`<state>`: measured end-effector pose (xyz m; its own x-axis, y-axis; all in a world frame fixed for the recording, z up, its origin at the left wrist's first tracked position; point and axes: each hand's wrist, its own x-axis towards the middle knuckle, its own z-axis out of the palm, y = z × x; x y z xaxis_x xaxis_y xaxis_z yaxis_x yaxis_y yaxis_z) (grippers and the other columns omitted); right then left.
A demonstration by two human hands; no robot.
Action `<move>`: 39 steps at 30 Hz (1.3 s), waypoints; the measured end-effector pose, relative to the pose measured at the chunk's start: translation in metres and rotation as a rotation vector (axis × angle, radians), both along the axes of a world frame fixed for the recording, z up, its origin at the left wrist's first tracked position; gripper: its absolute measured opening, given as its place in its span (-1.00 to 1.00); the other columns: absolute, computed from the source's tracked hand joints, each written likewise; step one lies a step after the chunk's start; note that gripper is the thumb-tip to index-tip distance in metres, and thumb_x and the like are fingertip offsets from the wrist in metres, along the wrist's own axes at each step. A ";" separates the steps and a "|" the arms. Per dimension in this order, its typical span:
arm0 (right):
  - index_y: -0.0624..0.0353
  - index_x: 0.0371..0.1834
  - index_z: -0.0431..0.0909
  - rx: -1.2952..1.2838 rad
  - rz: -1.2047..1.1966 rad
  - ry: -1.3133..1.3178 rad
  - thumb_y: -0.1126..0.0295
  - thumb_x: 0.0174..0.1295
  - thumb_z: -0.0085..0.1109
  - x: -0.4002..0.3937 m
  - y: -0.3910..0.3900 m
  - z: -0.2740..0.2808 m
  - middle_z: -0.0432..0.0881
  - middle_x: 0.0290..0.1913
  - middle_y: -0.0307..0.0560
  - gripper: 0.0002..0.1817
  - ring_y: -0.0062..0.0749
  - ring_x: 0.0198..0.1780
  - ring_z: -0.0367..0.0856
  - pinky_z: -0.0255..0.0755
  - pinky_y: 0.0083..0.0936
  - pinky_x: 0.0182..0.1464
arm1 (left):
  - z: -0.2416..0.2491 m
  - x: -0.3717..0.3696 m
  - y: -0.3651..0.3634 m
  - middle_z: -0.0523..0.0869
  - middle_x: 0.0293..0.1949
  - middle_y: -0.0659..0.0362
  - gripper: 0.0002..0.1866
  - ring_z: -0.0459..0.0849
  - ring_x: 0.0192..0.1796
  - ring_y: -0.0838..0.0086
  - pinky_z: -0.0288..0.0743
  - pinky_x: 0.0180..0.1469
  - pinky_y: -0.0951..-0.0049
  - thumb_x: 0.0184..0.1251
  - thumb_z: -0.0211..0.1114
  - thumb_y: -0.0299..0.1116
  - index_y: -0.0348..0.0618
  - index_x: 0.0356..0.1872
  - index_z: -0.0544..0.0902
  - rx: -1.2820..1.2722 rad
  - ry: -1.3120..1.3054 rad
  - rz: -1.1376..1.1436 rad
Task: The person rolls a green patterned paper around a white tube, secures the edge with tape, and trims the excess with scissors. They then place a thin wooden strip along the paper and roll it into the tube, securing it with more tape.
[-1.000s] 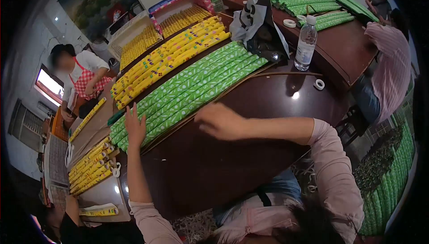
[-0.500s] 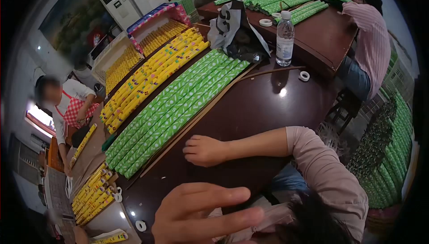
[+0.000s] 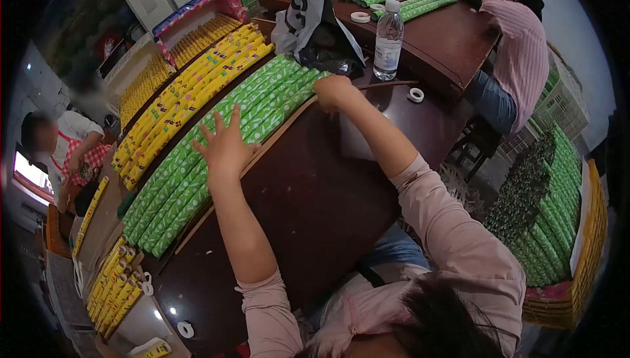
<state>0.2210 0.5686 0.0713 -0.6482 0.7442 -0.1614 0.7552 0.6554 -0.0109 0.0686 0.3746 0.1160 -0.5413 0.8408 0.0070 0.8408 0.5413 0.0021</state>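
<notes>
Several green patterned wrapping paper rolls (image 3: pixel 167 217) lie side by side in a slanting row on the dark table (image 3: pixel 295 207). My left hand (image 3: pixel 225 145) is open, its fingers spread over the middle of this row. At the far right end of the same rolls is my right hand (image 3: pixel 336 93), fingers curled in; whether they grip a roll end is hidden. A thin wooden strip (image 3: pixel 266 148) runs along the near side of the row. Behind the green row lie several yellow patterned rolls (image 3: pixel 170 115).
A black and grey plastic bag (image 3: pixel 321 36) and a water bottle (image 3: pixel 388 43) stand beyond my right hand. Tape rolls (image 3: pixel 415 95) lie about. More yellow rolls (image 3: pixel 115 289) are stacked at left. A basket (image 3: pixel 587 253) holds green rolls at right. Co-workers sit at left and upper right.
My left hand has gone from close to the camera to over the green rolls, fingers spread. My right hand has moved from the bare tabletop to the rolls' far end. The view has shifted.
</notes>
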 end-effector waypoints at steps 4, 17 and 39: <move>0.27 -0.18 0.67 -0.194 0.017 0.062 0.42 -0.17 0.51 0.028 0.052 -0.018 0.73 -0.17 0.08 -0.59 -0.01 -0.08 0.70 0.59 -0.27 -0.07 | -0.047 -0.039 0.025 -0.10 0.58 0.06 0.00 -0.20 0.58 -0.10 -0.36 0.49 -0.38 0.12 0.49 -0.06 0.50 0.53 0.03 -0.168 -0.004 0.124; 0.14 -0.31 0.75 -0.272 0.155 0.259 0.54 -0.10 0.37 0.036 0.074 -0.039 0.76 -0.33 -0.11 -0.78 -0.32 -0.24 0.71 0.55 -0.43 -0.14 | -0.060 -0.053 0.024 -0.16 0.59 0.10 -0.20 -0.23 0.61 0.08 -0.24 0.53 -0.24 0.21 0.43 -0.08 0.34 0.47 0.27 -0.141 -0.122 0.099; 0.27 -0.28 0.71 -0.110 0.071 0.328 0.41 0.02 0.19 0.030 0.065 -0.035 0.72 -0.15 0.18 -0.77 0.04 -0.07 0.70 0.53 -0.12 0.01 | -0.077 -0.010 0.039 0.70 -0.04 -0.13 -0.65 0.69 -0.02 0.02 0.56 0.03 0.13 0.16 0.29 -0.58 -0.29 0.02 0.66 -0.010 -0.285 -0.348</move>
<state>0.2510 0.6337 0.0360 -0.7285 0.6850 -0.0126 0.6523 0.6879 -0.3182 0.0583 0.4132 0.0390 -0.2057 0.9723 -0.1107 0.9395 0.2279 0.2559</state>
